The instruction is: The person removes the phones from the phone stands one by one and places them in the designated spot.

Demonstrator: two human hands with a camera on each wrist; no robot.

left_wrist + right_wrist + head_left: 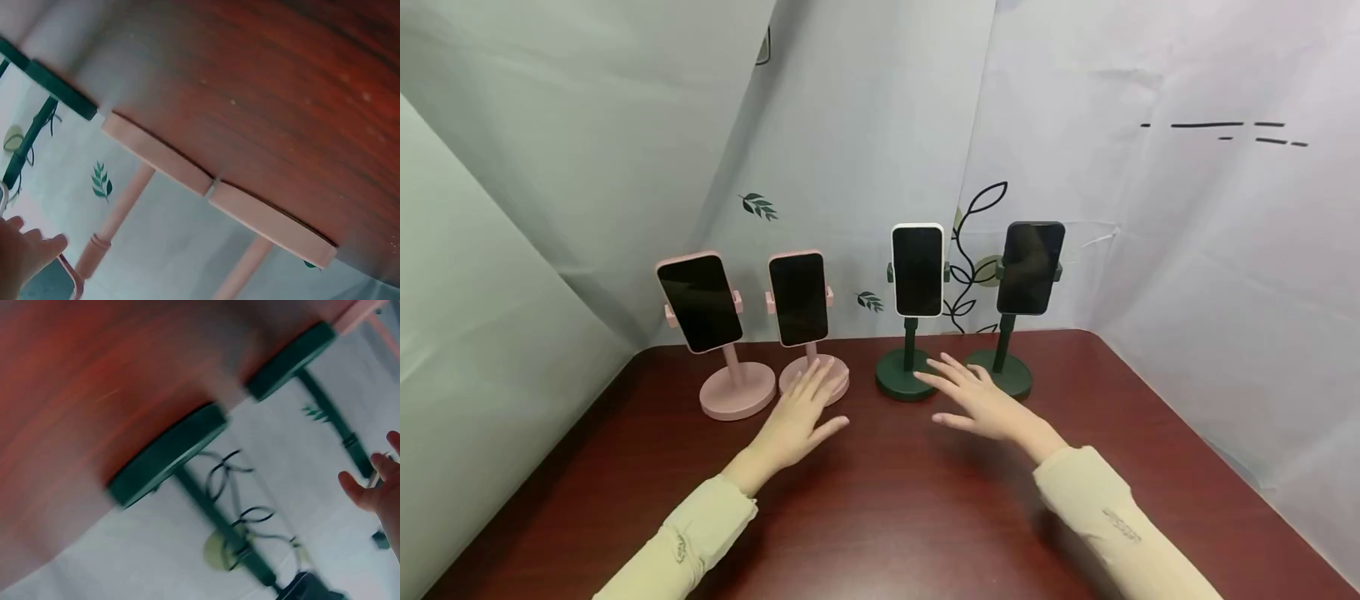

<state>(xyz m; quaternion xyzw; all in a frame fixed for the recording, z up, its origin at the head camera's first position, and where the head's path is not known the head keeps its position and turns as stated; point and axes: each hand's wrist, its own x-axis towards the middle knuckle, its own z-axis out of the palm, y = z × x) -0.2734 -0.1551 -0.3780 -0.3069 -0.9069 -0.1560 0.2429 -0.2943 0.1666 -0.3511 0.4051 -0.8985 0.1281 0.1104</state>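
Both hands hover over the table with spread fingers and hold nothing. In the head view the left hand (pixel 796 421) overlaps the base of the inner pink phone stand (pixel 811 350), which carries a phone in a pink case (pixel 799 298). Further left stands another pink phone stand (pixel 737 390) with a tilted pink-cased phone (pixel 700 302). The right hand (pixel 981 407) reaches in front of two dark green phone stands, the inner one (pixel 898 377) bearing a white-framed phone (pixel 917 271), the outer one (pixel 1015 375) a black phone (pixel 1032 268). All the screens are dark.
A dark red wooden table (pixel 880 533) lies under the hands, with the stands in a row near its back edge. Pale fabric (pixel 865 125) printed with leaves and lines hangs behind and along both sides.
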